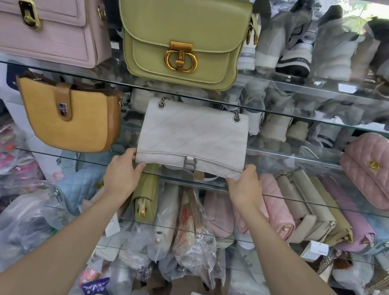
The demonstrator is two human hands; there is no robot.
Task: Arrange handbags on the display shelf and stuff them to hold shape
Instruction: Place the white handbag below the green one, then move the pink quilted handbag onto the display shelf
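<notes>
Two hands, left hand and right hand, grip one white handbag.

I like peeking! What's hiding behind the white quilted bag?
Behind the white quilted chain-strap bag, wrapped shoes show at its sides; anything directly behind it is covered.

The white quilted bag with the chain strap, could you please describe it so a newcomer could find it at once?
Find the middle glass shelf, below the olive-green flap bag with the gold clasp. At its centre, right of the mustard saddle bag, the white quilted bag is gripped at both lower corners by the hands. Only it has diagonal stitching and a silver B clasp.
</notes>
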